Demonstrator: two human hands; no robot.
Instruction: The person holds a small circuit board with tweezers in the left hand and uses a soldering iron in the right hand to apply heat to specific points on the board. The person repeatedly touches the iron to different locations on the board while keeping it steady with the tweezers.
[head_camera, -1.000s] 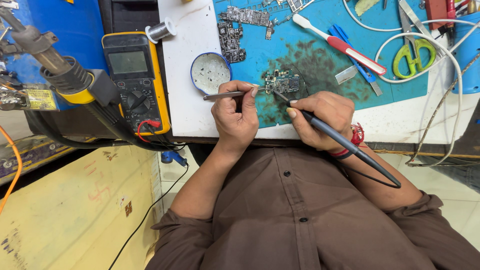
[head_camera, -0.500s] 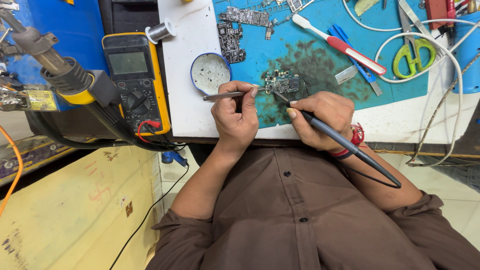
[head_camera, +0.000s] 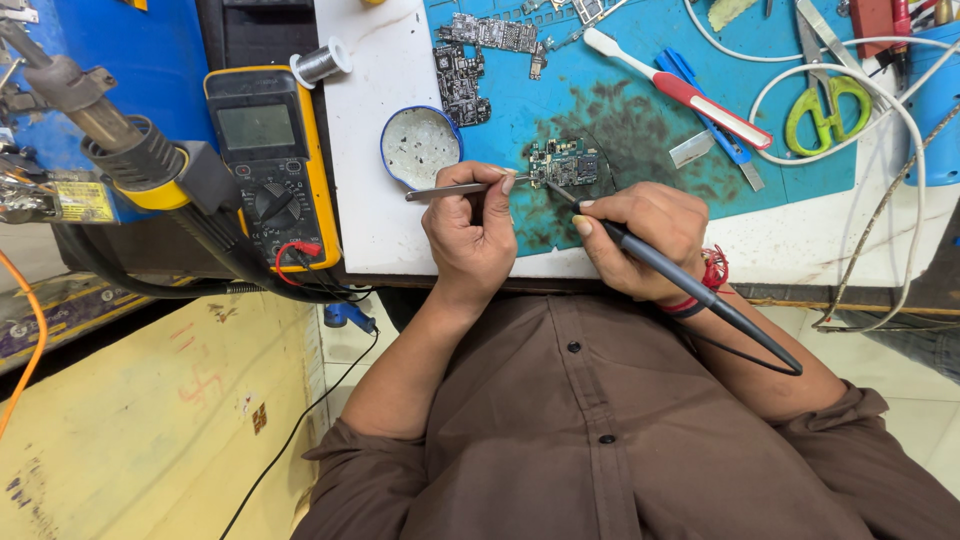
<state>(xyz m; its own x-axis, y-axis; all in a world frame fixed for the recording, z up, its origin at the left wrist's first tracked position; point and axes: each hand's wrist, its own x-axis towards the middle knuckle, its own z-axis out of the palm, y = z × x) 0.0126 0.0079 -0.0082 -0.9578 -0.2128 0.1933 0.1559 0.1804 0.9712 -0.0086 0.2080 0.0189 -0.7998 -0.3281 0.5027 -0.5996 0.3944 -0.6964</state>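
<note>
A small circuit board (head_camera: 565, 164) lies on the stained blue mat (head_camera: 640, 110). My left hand (head_camera: 475, 232) pinches metal tweezers (head_camera: 455, 189), whose tips reach the board's left edge. My right hand (head_camera: 645, 237) grips a black soldering iron (head_camera: 700, 295) like a pen, its tip touching the board's lower side. The iron's cable runs back past my wrist, which wears a red thread band.
A round blue tin (head_camera: 419, 147) sits left of the board. A yellow multimeter (head_camera: 268, 160), solder spool (head_camera: 320, 63) and hot-air gun nozzle (head_camera: 110, 140) stand left. More boards (head_camera: 470, 60), a red-handled tool (head_camera: 690, 95), green scissors (head_camera: 828, 105) and white cable (head_camera: 900, 150) lie behind.
</note>
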